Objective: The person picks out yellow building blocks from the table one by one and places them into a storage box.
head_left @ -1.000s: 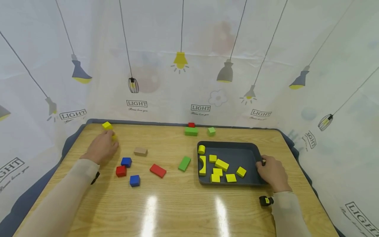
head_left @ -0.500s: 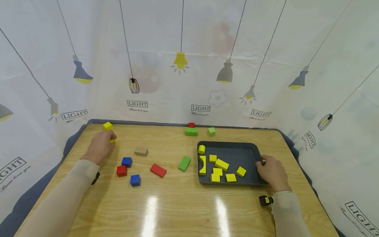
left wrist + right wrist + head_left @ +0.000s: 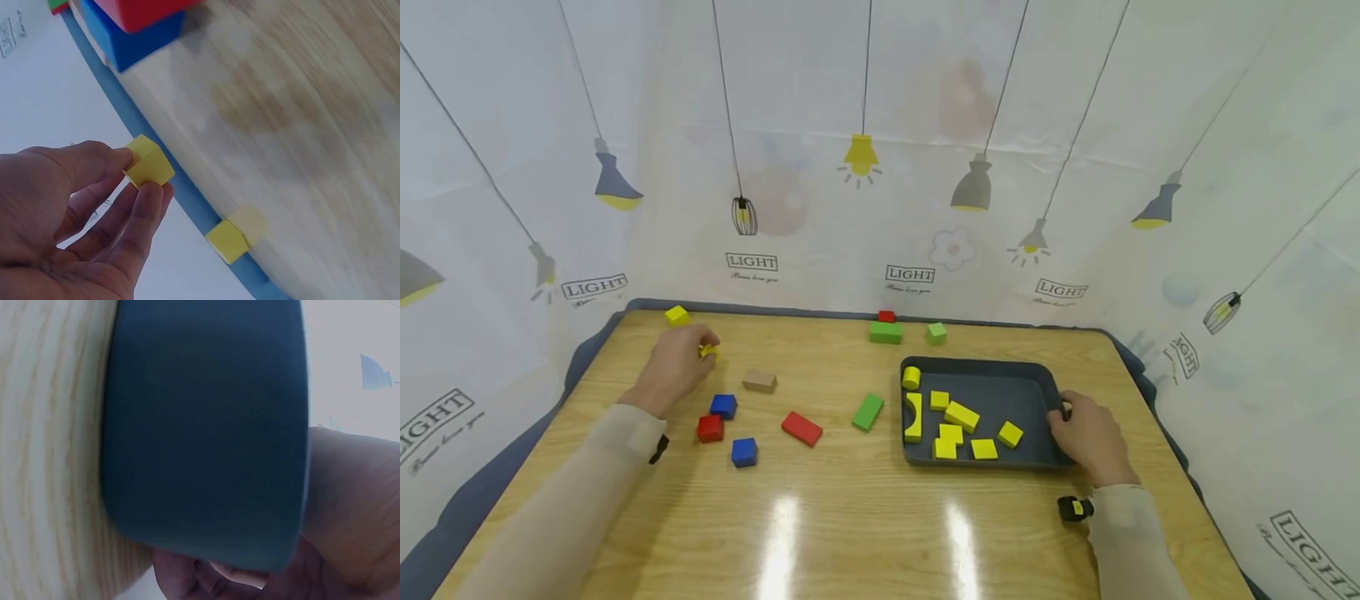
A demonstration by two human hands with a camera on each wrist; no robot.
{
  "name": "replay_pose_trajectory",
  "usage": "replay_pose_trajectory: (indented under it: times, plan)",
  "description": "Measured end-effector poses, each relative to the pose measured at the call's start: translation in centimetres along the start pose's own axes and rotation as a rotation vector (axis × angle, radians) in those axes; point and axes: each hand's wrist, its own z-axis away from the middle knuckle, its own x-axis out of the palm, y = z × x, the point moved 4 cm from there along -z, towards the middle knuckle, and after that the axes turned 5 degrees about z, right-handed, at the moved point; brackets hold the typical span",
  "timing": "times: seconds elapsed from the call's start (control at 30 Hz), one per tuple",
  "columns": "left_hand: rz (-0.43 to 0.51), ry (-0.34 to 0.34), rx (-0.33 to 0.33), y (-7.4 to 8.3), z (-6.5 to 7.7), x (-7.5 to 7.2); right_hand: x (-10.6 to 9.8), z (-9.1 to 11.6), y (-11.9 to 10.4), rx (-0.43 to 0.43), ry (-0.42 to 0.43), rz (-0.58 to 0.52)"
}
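My left hand (image 3: 676, 367) pinches a small yellow block (image 3: 149, 161) between thumb and fingertips. In the left wrist view the block looks lifted off the wooden table. Another yellow block (image 3: 677, 316) lies behind that hand at the far left corner. With thumb and fingers at its right end, my right hand (image 3: 1092, 435) grips a dark grey tray (image 3: 992, 367). Several yellow blocks (image 3: 962, 416) lie in the tray, among them a cylinder (image 3: 912, 378) and an arch piece (image 3: 913, 418) by the left wall. In the right wrist view the tray's outer wall (image 3: 206, 437) hides part of the hand.
Left of the tray lie blue blocks (image 3: 744, 452), a red cube (image 3: 711, 428), a red flat block (image 3: 802, 428), a tan block (image 3: 760, 381) and a green block (image 3: 868, 412). More green blocks (image 3: 885, 332) and a red one (image 3: 887, 317) sit at the table's back edge.
My left hand has moved a little to the right with the yellow block pinched in its fingers. The right hand and the tray have stayed in place.
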Motion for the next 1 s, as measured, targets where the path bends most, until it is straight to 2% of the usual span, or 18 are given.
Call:
replay_pose_trajectory:
  times: [0.27, 0.57, 0.77, 0.9, 1.0]
  plan:
    - [0.017, -0.032, 0.039, 3.6, 0.2, 0.6, -0.1, -0.3, 0.8, -0.106, 0.006, -0.036]
    - [0.063, -0.007, 0.168, 8.0, 1.1, 1.6, -0.1, -0.5, 1.3, -0.172, -0.025, -0.073]
    - [0.1, -0.027, 0.219, 10.8, 1.3, 3.1, 0.0, -0.5, 1.7, -0.175, -0.048, -0.102]
    - [0.091, -0.035, 0.259, 12.6, 1.2, 4.4, -0.1, -0.4, 1.7, -0.179, -0.057, -0.108]
    - [0.107, -0.055, 0.268, 14.2, 1.1, 5.3, -0.3, -0.4, 1.7, -0.184, -0.054, -0.108]
